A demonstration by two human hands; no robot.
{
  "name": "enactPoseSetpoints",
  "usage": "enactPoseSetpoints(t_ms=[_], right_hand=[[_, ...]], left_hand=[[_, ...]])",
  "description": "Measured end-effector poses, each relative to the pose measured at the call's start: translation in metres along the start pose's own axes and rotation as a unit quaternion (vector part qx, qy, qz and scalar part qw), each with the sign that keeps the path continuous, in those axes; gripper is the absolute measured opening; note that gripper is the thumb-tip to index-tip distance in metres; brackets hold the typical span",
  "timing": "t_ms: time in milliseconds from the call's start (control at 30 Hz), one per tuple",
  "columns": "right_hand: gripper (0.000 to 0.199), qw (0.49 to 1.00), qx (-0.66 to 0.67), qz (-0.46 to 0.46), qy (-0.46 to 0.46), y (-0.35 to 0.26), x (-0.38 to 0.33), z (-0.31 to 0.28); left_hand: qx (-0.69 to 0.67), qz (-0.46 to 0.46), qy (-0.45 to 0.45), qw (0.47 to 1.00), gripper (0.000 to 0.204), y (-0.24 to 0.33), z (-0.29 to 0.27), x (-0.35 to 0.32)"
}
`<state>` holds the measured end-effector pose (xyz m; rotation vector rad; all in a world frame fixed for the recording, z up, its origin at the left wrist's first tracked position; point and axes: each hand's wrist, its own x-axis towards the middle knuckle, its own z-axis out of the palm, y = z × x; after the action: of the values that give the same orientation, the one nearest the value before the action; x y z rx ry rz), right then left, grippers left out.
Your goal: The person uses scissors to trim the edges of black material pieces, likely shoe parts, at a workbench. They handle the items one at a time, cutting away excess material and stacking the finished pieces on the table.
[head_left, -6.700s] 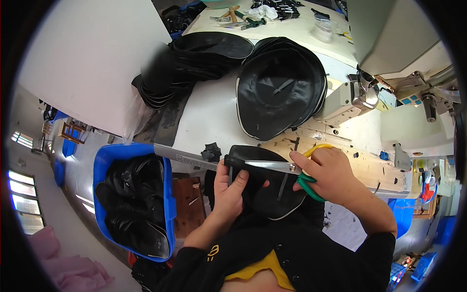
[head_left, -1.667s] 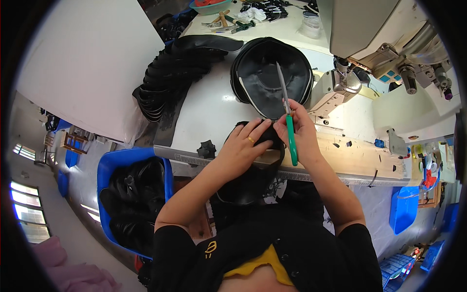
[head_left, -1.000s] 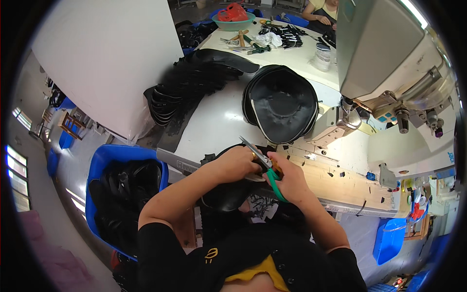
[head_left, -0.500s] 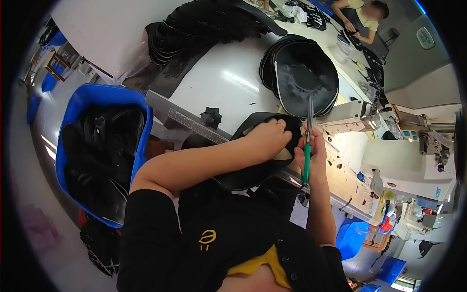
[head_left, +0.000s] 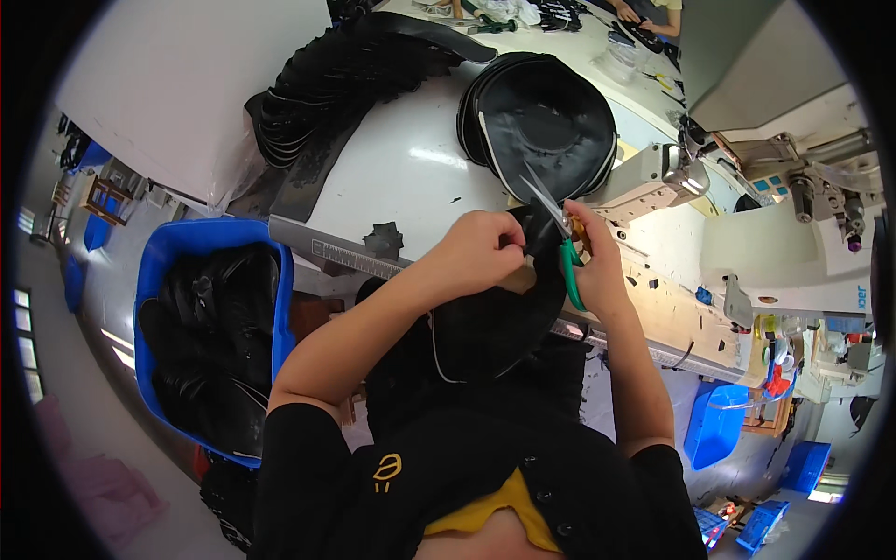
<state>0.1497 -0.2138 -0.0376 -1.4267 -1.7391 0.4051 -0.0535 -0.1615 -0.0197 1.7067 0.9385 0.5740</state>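
Note:
A black leather-like piece [head_left: 495, 331] with a pale edge lies across my lap against the table edge. My left hand [head_left: 481, 250] pinches its upper part, where a beige patch shows beside the fingers. Green-handled scissors [head_left: 568, 266] are in my right hand [head_left: 597, 266], with their blades parted and pointing up and to the left. The blades stand close to the raised part of the black piece; whether they touch it I cannot tell. Just beyond the hands sits a stack of round black pieces [head_left: 551, 126] with pale edging.
Layered black pieces [head_left: 327, 84] fan across the table's far left. A blue bin [head_left: 280, 308] full of black pieces stands at my left. A sewing machine [head_left: 775, 252] occupies the right. A metal ruler [head_left: 350, 257] runs along the table edge, and a co-worker's hands [head_left: 639, 21] show far off.
The scissors have tilted left and their blades have opened. My left hand has shifted left, and the black piece now hangs lower over my lap. The whole view has shifted slightly.

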Motion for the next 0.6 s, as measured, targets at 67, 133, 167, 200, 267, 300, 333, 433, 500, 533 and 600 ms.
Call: enactPoseSetpoints(t_ms=[67, 133, 167, 200, 267, 300, 333, 433, 500, 533, 600], right_hand=[[0.055, 0.997, 0.035, 0.061, 0.019, -0.004, 0.0, 0.001], [0.054, 0.988, 0.119, 0.096, 0.013, -0.02, -0.006, 0.001], [0.054, 0.984, 0.143, 0.103, 0.022, -0.029, -0.009, 0.004], [0.054, 0.979, 0.167, 0.111, 0.033, -0.034, -0.01, 0.006], [0.055, 0.982, 0.164, 0.084, 0.049, -0.035, -0.009, 0.011], [0.055, 0.981, 0.167, 0.08, 0.061, -0.034, -0.009, 0.016], [0.055, 0.98, 0.168, 0.076, 0.072, -0.034, -0.009, 0.019], [0.055, 0.958, 0.233, 0.134, 0.104, -0.033, -0.012, 0.029], [0.054, 0.945, 0.264, 0.14, 0.133, -0.031, -0.011, 0.033], [0.054, 0.928, 0.309, 0.157, 0.136, -0.029, -0.011, 0.033], [0.053, 0.888, 0.396, 0.188, 0.137, -0.025, -0.009, 0.031]], left_hand=[[-0.123, -0.044, -0.015, 0.991, 0.013, -0.005, -0.006, 0.006], [-0.167, -0.067, -0.014, 0.984, 0.011, 0.005, -0.013, 0.004], [-0.192, -0.068, -0.011, 0.979, 0.01, 0.004, -0.012, 0.005], [-0.198, -0.066, -0.011, 0.978, 0.01, 0.004, -0.011, 0.006], [-0.21, -0.06, -0.008, 0.976, 0.01, 0.005, -0.009, 0.007], [-0.221, -0.039, 0.013, 0.974, 0.011, 0.005, -0.005, 0.006], [-0.234, -0.017, 0.033, 0.972, 0.011, 0.004, 0.001, 0.005], [-0.174, 0.094, 0.114, 0.974, 0.016, -0.011, 0.027, -0.001], [-0.03, 0.18, 0.167, 0.969, 0.02, -0.017, 0.037, -0.004], [0.033, 0.243, 0.179, 0.953, 0.022, -0.016, 0.039, -0.005], [0.158, 0.359, 0.198, 0.898, 0.027, -0.007, 0.041, -0.006]])
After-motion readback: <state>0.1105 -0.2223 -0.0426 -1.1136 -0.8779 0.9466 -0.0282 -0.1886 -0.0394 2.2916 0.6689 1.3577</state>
